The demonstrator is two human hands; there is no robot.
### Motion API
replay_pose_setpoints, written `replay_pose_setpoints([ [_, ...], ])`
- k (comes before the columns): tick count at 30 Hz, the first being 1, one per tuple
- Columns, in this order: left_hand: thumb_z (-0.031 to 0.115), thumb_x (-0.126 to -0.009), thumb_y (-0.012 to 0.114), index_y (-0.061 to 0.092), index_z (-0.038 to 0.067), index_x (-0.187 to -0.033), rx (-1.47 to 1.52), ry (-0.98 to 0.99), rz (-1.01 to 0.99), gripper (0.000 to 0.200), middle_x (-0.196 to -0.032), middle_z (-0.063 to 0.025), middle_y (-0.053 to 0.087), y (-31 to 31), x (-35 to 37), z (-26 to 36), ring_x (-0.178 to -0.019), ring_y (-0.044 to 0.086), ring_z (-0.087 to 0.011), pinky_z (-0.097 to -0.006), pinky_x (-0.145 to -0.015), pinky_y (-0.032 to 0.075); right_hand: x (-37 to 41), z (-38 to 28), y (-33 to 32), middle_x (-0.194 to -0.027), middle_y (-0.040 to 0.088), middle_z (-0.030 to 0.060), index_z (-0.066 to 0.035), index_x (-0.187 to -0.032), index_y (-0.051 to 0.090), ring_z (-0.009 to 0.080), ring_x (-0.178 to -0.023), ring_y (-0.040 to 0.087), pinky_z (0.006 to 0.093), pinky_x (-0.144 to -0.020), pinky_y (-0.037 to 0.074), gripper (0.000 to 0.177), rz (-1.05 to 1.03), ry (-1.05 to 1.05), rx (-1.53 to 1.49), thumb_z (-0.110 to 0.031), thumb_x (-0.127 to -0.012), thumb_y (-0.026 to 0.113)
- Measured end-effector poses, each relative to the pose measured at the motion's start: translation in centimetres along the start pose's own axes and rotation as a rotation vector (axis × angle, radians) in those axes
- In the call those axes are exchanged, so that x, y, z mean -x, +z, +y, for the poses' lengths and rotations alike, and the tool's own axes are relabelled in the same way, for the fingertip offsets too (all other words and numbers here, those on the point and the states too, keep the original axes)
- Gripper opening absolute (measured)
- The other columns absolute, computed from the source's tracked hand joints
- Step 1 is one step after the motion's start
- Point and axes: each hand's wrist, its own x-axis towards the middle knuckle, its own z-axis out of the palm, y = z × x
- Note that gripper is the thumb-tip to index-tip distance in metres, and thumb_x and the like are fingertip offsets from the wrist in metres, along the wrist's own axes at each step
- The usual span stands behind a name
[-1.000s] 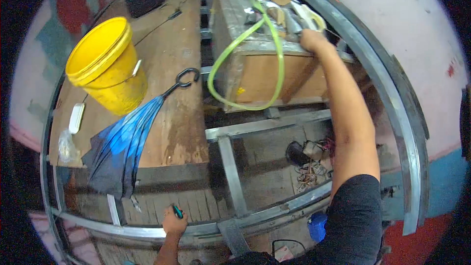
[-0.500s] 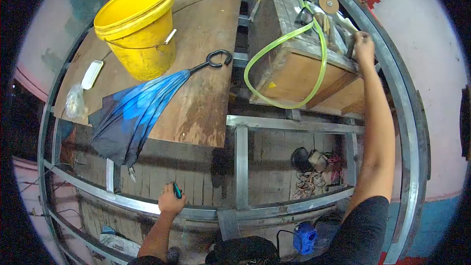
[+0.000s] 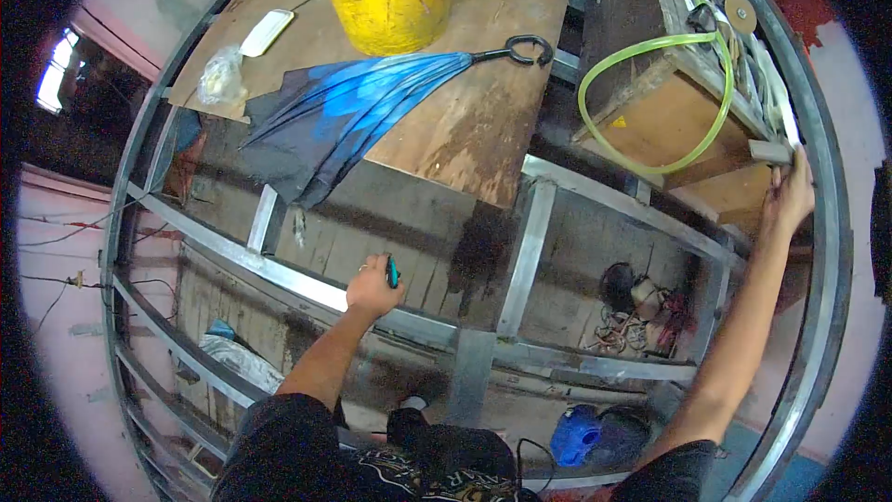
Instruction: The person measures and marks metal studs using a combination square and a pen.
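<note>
My left hand point(image 3: 375, 290) is closed around a small teal-and-black tool point(image 3: 392, 271), above the metal frame's lower rail point(image 3: 307, 283). At the right, my right hand point(image 3: 790, 191) is closed on a grey block-like piece point(image 3: 771, 151) at the corner of the wooden box point(image 3: 692, 116). A yellow-green hose loop point(image 3: 595, 130) hangs over that box. On the plywood sheet point(image 3: 492, 144) lies a blue and black umbrella point(image 3: 372, 102) with a black hooked handle point(image 3: 530, 49), beside a yellow bucket point(image 3: 386, 5).
A white tray point(image 3: 267, 33) and a clear plastic bag point(image 3: 222, 76) are on the plywood's left. Below the frame are tangled cords point(image 3: 621, 327) and a blue object point(image 3: 576, 437). A brown disc point(image 3: 741, 13) sits on the box.
The view has shifted and turned, so the bucket stands higher in it. My right hand has come to the box's front corner, where the grey piece now shows. My left hand still holds the teal tool.
</note>
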Motion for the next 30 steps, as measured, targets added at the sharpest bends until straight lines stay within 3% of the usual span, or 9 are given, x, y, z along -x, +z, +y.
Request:
replay_pose_setpoints([
  [4,0.041,-0.082,0.073,0.047,0.008,-0.139,0.002,0.047,0.016,0.071,-0.133,-0.0179,0.054,-0.3,0.7,0.1,-0.119,0.059,-0.0389,-0.0492,-0.098,0.051,17.6,-5.3,0.8,-0.105,0.071,0.0050,-0.002,-0.115,0.067,0.0092,-0.082,0.063,0.0211,-0.058,0.044,0.029,0.302,-0.003,0.036,-0.026,-0.099,0.063],
  [7,0.041,-0.082,0.073,0.047,0.009,-0.140,0.007,0.057,0.029,0.071,-0.133,-0.0182,0.054,-0.9,1.4,0.1,-0.120,0.059,-0.0396,-0.0491,-0.099,0.050,30.1,-2.2,-5.7,-0.097,0.068,0.0030,-0.005,-0.112,0.066,0.0094,-0.081,0.062,0.0235,-0.063,0.049,0.028,0.163,0.409,-0.128,-0.028,-0.095,0.070],
  [11,0.034,-0.080,0.075,0.047,0.009,-0.142,0.065,0.266,0.140,0.072,-0.134,-0.0190,0.052,0.6,1.3,-1.8,-0.123,0.055,-0.0394,-0.0487,-0.100,0.050,48.4,-1.5,-10.9,-0.092,0.064,0.0037,-0.005,-0.110,0.063,0.0126,-0.083,0.062,0.0276,-0.072,0.052,0.026,0.324,0.756,-0.189,-0.021,-0.092,0.074],
  [13,0.025,-0.076,0.078,0.045,0.009,-0.146,0.072,0.481,0.152,0.079,-0.132,-0.0201,0.051,-0.6,0.2,-1.3,-0.125,0.051,-0.0397,-0.0493,-0.100,0.049,56.2,-2.5,-14.8,-0.081,0.063,0.0024,-0.007,-0.104,0.064,0.0112,-0.058,0.055,0.0281,-0.046,0.043,0.018,0.381,0.732,-0.137,-0.021,-0.094,0.068],
  [14,0.024,-0.076,0.078,0.046,0.010,-0.145,0.109,0.555,0.263,0.077,-0.132,-0.0188,0.050,-2.5,-0.5,0.2,-0.124,0.050,-0.0399,-0.0495,-0.099,0.050,59.0,-6.5,-15.5,-0.091,0.068,0.0063,-0.002,-0.105,0.063,0.0142,-0.072,0.063,0.0247,-0.056,0.050,0.021,0.366,0.861,-0.070,-0.021,-0.095,0.069],
  [17,0.021,-0.077,0.077,0.045,0.012,-0.147,0.140,0.698,0.590,0.078,-0.131,-0.0179,0.049,-9.0,-3.9,5.1,-0.123,0.049,-0.0397,-0.0491,-0.096,0.051,68.6,-9.8,-22.5,-0.083,0.068,0.0079,-0.001,-0.105,0.063,0.0149,-0.057,0.059,0.0268,-0.043,0.044,0.023,0.531,1.001,0.068,-0.022,-0.096,0.067],
  [24,0.030,-0.083,0.079,0.044,0.011,-0.150,-0.115,0.644,0.442,0.079,-0.143,-0.0280,0.043,-10.8,-17.6,7.7,-0.133,0.043,-0.0471,-0.0519,-0.111,0.041,78.6,-13.9,-22.4,-0.075,0.064,0.0031,-0.005,-0.103,0.064,0.0108,-0.037,0.037,0.0255,-0.032,0.028,0.022,0.856,0.995,0.046,-0.025,-0.097,0.065],
  [28,0.038,-0.082,0.082,0.031,0.009,-0.157,-0.088,0.665,0.543,0.095,-0.148,-0.0335,0.038,-10.4,-13.2,5.7,-0.140,0.037,-0.0476,-0.0513,-0.115,0.034,79.7,-15.5,-19.4,-0.070,0.058,-0.0032,-0.006,-0.104,0.066,0.0073,-0.041,0.043,0.0218,-0.034,0.031,0.030,0.864,1.049,-0.082,-0.035,-0.096,0.067],
  [30,0.037,-0.085,0.080,0.041,0.004,-0.151,0.115,0.900,0.687,0.084,-0.145,-0.0339,0.042,-8.5,-9.7,2.9,-0.136,0.038,-0.0481,-0.0511,-0.115,0.032,82.0,-15.5,-20.9,-0.070,0.060,-0.0045,-0.008,-0.106,0.067,0.0061,-0.042,0.042,0.0213,-0.034,0.029,0.027,0.753,1.040,-0.097,-0.033,-0.098,0.065],
])
